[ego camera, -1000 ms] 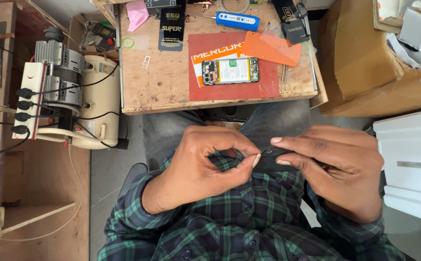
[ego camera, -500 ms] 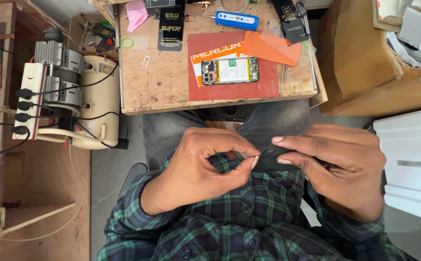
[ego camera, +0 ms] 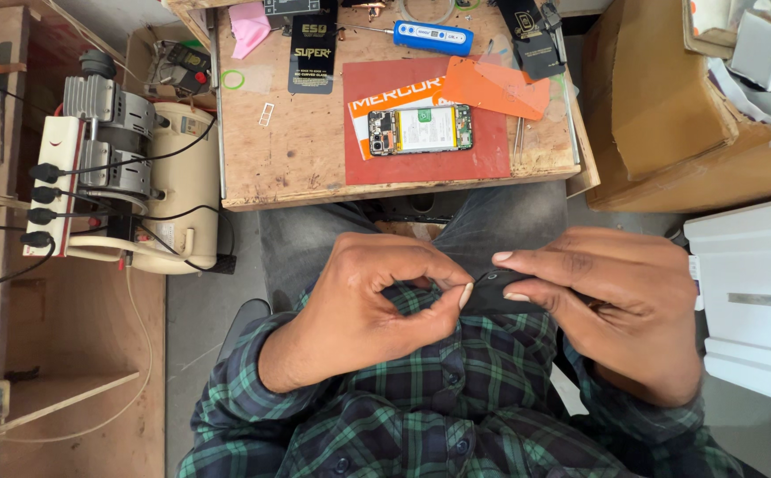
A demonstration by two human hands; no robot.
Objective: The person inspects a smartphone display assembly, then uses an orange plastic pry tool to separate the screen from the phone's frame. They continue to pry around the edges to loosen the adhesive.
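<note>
Small scuffed wooden table (ego camera: 306, 164), red mat (ego camera: 430, 164) holding an opened phone (ego camera: 421, 130), orange plastic sheet (ego camera: 492, 88), blue tool (ego camera: 432, 36), pink cloth (ego camera: 251, 25), black packet (ego camera: 313, 55)

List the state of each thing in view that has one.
Left hand: thumb and forefinger pinched at the dark part's edge.
Right hand: gripping the dark part.
Phone: back off, insides showing, flat on the red mat.
Power strip: four plugs in.
</note>
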